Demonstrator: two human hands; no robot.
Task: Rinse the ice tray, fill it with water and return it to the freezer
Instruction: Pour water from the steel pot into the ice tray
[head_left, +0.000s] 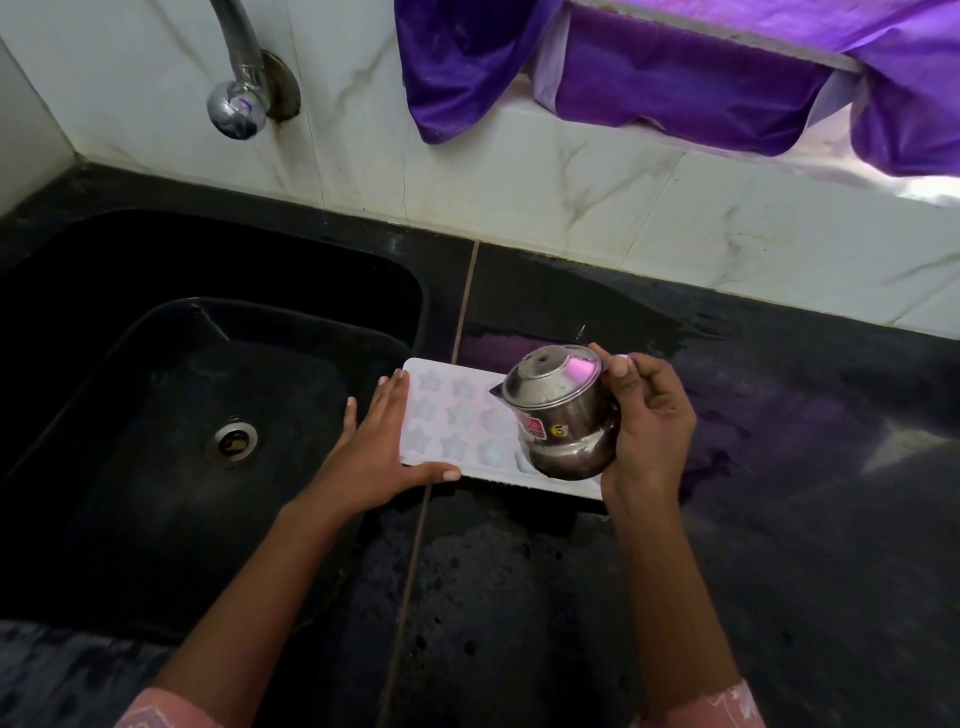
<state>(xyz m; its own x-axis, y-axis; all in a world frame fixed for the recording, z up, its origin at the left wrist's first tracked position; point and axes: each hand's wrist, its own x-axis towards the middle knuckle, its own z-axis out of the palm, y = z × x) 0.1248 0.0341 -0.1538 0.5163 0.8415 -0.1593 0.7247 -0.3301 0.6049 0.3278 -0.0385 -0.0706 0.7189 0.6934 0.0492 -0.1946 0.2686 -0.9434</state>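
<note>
A white ice tray (452, 421) with star-shaped cells lies flat on the black counter, just right of the sink. My left hand (382, 449) rests with straight fingers against the tray's left end, thumb along its near edge. My right hand (649, 421) grips a small steel pot (561, 415) with a lid, tilted to the left over the tray's right half. The pot's spout points down at the cells. The pot hides the tray's right end.
A black sink (182, 415) with a metal drain (231, 440) fills the left side. A chrome tap (236, 98) juts from the marble wall above it. Purple cloth (675, 78) hangs from the window ledge at the back. The black counter (779, 467) looks wet.
</note>
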